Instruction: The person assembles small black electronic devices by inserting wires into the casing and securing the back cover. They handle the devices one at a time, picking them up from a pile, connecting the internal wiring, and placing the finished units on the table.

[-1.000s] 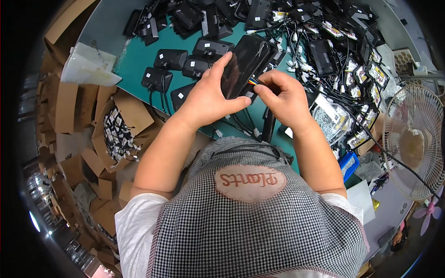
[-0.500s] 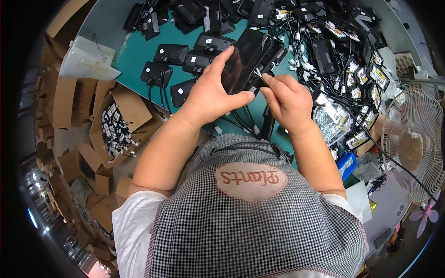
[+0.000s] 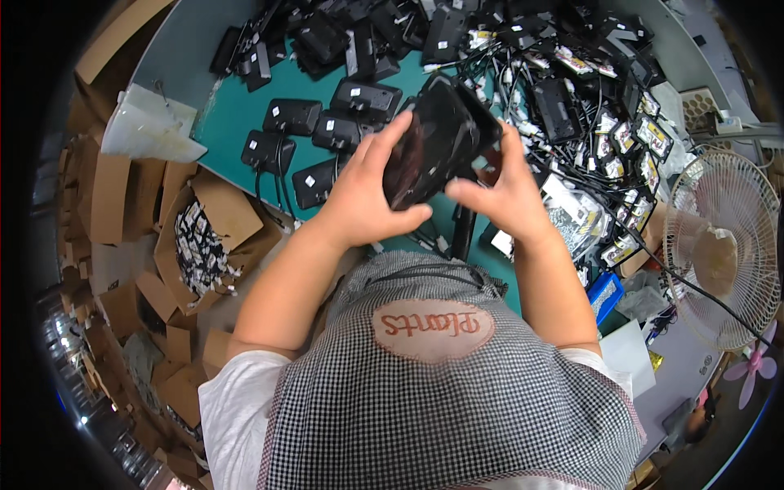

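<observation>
A glossy black plastic casing is held up over the green table, tilted, with a second black panel along its right side. My left hand grips its left edge, fingertips at the upper side and thumb at the lower end. At the right, my right hand is curved around the other side, its fingers along the right panel and its thumb below; it is slightly blurred. The faces turned away from me are hidden. Just left of my left hand lie several black casings with cables, one of them a small black casing.
The green table carries heaps of black casings and cabled boards. A clear bag of screws, a blue box and a white fan are at the right. At the left, a cardboard box holds cabled parts.
My right hand has opened out from a pinch on a thin tool near the casing to a hold on its right side. The casing has turned and moved slightly nearer.
</observation>
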A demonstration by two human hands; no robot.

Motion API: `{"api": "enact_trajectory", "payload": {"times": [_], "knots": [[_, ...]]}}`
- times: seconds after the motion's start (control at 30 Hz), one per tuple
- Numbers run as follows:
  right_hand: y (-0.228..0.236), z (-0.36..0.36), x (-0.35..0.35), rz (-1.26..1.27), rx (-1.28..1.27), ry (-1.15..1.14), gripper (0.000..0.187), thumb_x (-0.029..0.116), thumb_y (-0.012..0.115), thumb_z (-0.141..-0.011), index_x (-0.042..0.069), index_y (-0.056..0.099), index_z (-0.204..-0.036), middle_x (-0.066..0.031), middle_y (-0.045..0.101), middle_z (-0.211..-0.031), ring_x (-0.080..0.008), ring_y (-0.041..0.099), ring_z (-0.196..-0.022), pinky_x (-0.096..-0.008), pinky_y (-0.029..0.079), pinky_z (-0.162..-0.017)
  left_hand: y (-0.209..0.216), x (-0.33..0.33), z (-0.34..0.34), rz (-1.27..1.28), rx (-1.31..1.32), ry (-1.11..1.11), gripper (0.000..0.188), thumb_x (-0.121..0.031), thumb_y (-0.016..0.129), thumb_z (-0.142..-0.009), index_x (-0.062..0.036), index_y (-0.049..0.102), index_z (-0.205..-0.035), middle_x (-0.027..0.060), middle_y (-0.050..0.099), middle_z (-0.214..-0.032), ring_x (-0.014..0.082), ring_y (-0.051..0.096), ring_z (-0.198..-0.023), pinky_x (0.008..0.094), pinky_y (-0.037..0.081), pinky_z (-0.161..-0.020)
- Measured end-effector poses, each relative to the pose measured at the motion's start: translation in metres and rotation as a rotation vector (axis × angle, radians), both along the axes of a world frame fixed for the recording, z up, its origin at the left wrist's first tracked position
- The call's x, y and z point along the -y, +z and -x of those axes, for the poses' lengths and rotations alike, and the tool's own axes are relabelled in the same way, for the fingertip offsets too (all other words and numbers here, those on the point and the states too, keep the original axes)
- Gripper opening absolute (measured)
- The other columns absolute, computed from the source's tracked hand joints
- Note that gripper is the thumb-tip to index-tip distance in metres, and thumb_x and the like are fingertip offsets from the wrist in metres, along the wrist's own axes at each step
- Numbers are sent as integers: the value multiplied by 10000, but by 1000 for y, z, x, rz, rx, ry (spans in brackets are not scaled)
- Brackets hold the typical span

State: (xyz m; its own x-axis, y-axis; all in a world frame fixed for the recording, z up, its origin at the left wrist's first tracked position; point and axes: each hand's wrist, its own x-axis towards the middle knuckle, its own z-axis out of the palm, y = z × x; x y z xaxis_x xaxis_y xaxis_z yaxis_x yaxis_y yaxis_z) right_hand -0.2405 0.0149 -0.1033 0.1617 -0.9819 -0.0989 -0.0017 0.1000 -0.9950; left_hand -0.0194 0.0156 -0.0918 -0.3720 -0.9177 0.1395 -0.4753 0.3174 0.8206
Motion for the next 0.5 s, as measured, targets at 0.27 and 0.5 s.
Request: {"api": "enact_trajectory", "payload": {"times": [0.27, 0.5], "knots": [[12, -11, 7, 165, 585, 131, 1350, 442, 935, -443, 63, 189, -1502, -126, 399, -1422, -266, 390, -1333, -391, 344, -1097, 6, -7, 14, -37, -96, -172, 1121, -338, 876, -560, -102, 289, -1486, 185, 485, -1226, 356, 520, -1110, 427, 429, -981], [22, -12, 8, 135, 345, 109, 1335, 505, 910, -461, 57, 197, -1497, -145, 407, -1399, -263, 412, -1297, -390, 342, -1088, 2, -18, 25, 16, -55, -53, 1171, -480, 886, -559, -131, 289, -1504, 165, 497, -1219, 340, 523, -1110, 437, 441, -968]]}}
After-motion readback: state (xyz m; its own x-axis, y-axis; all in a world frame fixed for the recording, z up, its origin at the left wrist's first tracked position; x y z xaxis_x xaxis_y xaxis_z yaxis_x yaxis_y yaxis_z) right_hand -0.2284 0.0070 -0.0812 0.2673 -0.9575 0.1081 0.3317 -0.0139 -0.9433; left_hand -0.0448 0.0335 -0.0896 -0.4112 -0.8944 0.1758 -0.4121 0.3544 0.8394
